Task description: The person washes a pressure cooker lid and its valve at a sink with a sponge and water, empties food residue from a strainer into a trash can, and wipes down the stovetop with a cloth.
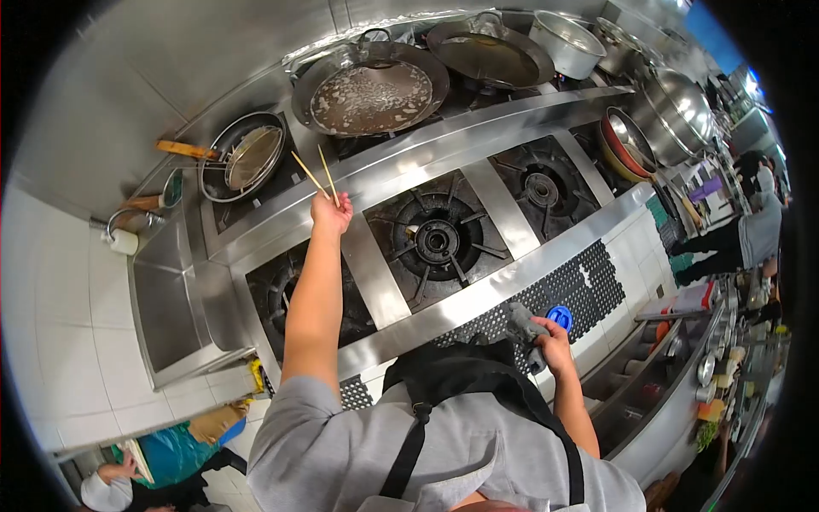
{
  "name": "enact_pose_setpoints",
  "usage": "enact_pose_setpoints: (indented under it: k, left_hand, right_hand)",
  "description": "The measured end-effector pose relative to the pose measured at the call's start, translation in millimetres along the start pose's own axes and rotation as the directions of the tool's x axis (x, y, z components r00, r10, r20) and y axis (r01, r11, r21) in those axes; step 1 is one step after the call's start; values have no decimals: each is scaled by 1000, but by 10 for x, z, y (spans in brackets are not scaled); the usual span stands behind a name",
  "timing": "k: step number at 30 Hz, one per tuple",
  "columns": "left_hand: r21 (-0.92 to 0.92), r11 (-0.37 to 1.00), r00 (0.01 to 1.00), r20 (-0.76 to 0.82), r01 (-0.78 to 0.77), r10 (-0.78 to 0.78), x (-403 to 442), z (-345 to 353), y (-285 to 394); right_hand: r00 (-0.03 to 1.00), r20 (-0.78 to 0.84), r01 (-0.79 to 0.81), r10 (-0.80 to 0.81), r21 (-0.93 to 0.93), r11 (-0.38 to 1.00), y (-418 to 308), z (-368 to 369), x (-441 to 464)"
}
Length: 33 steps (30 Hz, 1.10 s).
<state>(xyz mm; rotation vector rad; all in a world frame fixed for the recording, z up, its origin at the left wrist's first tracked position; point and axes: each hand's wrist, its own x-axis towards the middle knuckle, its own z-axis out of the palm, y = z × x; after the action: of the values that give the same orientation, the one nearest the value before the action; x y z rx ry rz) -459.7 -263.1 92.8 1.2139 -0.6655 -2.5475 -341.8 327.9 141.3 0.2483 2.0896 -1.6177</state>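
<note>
My left hand reaches out over the stove, its fingers closed around a pair of wooden chopsticks. Their tips spread apart and point toward the back row of pans. Just beyond them sits a large wok with bubbling, foamy liquid. To their left a wire strainer with a wooden handle rests in a dark pan. Low by the apron, my right hand grips a crumpled grey cloth. A round blue lid-like object shows beside its fingers; whether the hand holds it I cannot tell.
Front burners with iron grates lie below the steel ledge. Behind stand a second wok and a metal pot. A sink is at left, a counter at right. Another person stands far right; someone's hand shows lower left.
</note>
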Motion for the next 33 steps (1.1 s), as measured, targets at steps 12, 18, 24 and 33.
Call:
enact_pose_setpoints:
  k: [12, 18, 24, 33]
  left_hand:
    - [-489, 837, 968, -95, -248, 231, 225, 149, 192]
    - [-282, 949, 986, -125, -140, 108, -707, 103, -181]
    - [40, 993, 992, -52, -110, 112, -2098, -1115, -705]
    - [162, 925, 794, -475, -344, 378, -3484, -546, -1485]
  right_hand:
    - [988, 73, 153, -138, -258, 954, -449, 232, 444]
    - [915, -54, 364, -400, -319, 875, -1131, 271, 1271]
    - [623, -89, 685, -777, -418, 597, -2349, 230, 3061]
    - [231, 369, 958, -900, -249, 144, -1988, 3056, 3757]
